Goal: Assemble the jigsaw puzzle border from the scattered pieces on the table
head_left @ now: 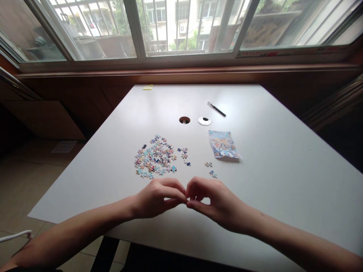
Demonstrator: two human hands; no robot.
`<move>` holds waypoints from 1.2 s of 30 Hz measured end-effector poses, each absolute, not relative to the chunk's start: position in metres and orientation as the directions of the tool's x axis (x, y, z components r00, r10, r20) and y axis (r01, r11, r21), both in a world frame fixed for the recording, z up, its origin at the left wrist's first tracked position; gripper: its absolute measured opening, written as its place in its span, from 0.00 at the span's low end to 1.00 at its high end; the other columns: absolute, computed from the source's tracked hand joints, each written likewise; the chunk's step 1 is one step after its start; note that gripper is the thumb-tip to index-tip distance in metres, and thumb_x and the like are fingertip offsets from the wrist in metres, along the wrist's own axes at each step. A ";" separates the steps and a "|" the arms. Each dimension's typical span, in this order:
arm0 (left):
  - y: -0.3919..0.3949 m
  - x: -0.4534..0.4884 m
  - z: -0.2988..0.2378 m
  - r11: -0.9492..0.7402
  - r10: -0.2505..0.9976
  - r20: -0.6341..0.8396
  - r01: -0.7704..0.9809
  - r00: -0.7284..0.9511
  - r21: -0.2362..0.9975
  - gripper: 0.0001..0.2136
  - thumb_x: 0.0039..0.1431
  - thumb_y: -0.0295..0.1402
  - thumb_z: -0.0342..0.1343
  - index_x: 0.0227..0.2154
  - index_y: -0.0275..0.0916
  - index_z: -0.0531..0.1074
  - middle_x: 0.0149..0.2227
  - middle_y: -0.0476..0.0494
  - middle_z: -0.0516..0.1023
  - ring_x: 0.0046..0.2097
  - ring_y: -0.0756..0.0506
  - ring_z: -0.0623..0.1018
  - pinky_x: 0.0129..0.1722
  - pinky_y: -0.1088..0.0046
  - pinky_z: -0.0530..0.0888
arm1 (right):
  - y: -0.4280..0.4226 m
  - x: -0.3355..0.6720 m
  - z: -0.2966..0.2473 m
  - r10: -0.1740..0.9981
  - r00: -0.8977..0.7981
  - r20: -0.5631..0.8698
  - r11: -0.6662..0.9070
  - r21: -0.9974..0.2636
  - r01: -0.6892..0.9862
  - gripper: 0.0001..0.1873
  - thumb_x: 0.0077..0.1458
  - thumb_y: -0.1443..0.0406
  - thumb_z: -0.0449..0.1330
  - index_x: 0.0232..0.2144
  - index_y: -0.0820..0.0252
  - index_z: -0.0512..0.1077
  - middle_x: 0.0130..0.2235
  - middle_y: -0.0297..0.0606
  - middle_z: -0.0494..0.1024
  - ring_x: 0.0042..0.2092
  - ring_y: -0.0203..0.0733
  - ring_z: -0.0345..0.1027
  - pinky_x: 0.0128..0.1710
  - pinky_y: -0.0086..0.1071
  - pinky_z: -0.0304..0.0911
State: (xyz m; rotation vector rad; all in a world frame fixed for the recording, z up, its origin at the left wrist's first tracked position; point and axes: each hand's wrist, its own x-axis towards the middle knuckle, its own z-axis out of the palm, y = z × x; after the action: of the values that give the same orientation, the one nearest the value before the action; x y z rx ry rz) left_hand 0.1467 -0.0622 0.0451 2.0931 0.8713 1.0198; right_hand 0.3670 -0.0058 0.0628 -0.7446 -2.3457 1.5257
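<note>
My left hand (pixel 160 196) and my right hand (pixel 211 198) meet fingertip to fingertip above the near part of the white table (pixel 272 181). The fingers of both are pinched together, and whatever lies between them is hidden or too small to make out. Beyond my left hand spreads a heap of loose jigsaw pieces (pixel 155 156). A few jigsaw pieces (pixel 184 153) lie apart, just right of the heap. Past my right hand are two small clusters of pieces, one joined-looking pair (pixel 208 164) and a bluish one (pixel 213 174).
A creased picture sheet (pixel 224 144) lies right of the pieces. Farther back are a round cable hole (pixel 184 120), its loose cover disc (pixel 204 121) and a black pen (pixel 217 108). A yellow note (pixel 148 87) sticks near the far edge, below the window.
</note>
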 end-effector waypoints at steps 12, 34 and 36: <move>-0.047 0.132 0.039 -0.610 0.788 0.501 0.557 0.358 0.563 0.05 0.62 0.23 0.56 0.33 0.39 0.73 0.35 0.44 0.77 0.38 0.47 0.75 0.41 0.68 0.73 | 0.041 0.383 0.077 0.572 -0.805 -0.156 0.526 -0.683 0.506 0.08 0.58 0.70 0.57 0.34 0.56 0.77 0.33 0.34 0.80 0.34 0.37 0.71 0.35 0.29 0.62; -0.015 0.061 0.046 -0.310 0.835 0.545 0.882 0.075 0.354 0.05 0.61 0.27 0.56 0.34 0.40 0.77 0.38 0.46 0.81 0.44 0.43 0.76 0.50 0.63 0.69 | 0.107 0.327 0.048 0.771 -0.632 0.077 0.574 -0.514 0.637 0.14 0.61 0.60 0.60 0.45 0.61 0.78 0.42 0.44 0.77 0.40 0.43 0.71 0.45 0.36 0.63; -0.016 0.059 0.045 -0.318 0.833 0.548 0.880 0.081 0.353 0.05 0.61 0.27 0.56 0.34 0.40 0.77 0.38 0.46 0.81 0.44 0.43 0.76 0.50 0.64 0.69 | 0.111 0.314 0.044 0.788 -0.614 0.046 0.547 -0.508 0.665 0.12 0.57 0.62 0.63 0.41 0.62 0.79 0.42 0.46 0.76 0.41 0.44 0.70 0.46 0.37 0.63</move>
State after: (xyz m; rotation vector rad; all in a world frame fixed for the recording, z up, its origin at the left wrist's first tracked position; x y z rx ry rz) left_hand 0.0594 -0.0162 0.0452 2.3585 1.8732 1.1112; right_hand 0.3143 0.1112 0.0444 -1.2108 -2.5176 0.6577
